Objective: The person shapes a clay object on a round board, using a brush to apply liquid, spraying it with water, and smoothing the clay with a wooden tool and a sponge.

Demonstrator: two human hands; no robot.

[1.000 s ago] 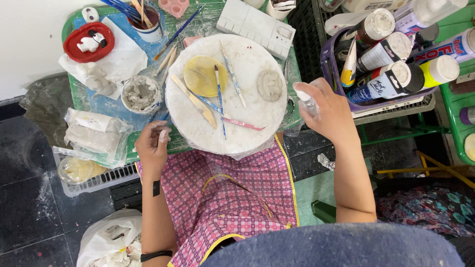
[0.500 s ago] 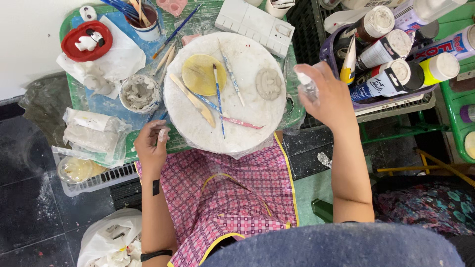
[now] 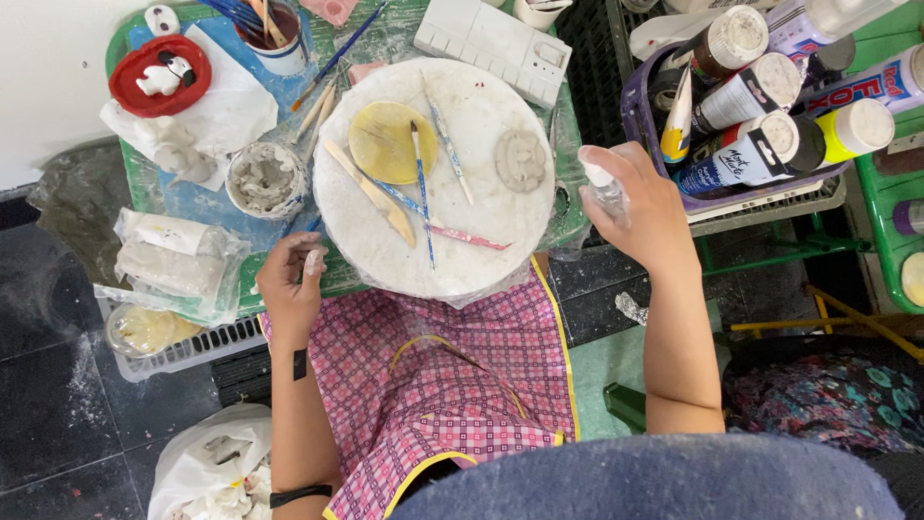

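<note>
Head view: right hand [image 3: 647,214] wraps a small spray bottle [image 3: 604,187] just off the round board's [image 3: 385,250] right edge, near the clay piece [image 3: 521,159], while left hand [image 3: 289,286] pinches a pale clay bit [image 3: 312,262] at the board's lower left.

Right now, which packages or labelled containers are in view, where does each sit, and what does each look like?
Paint bottles: upper right, in a purple basket; dark bodies, white caps, printed labels.
White tube: right edge; red and blue print.
Clear bag of clay: left of the round board; white label.
Small spray bottle: in the right hand; clear.
</note>
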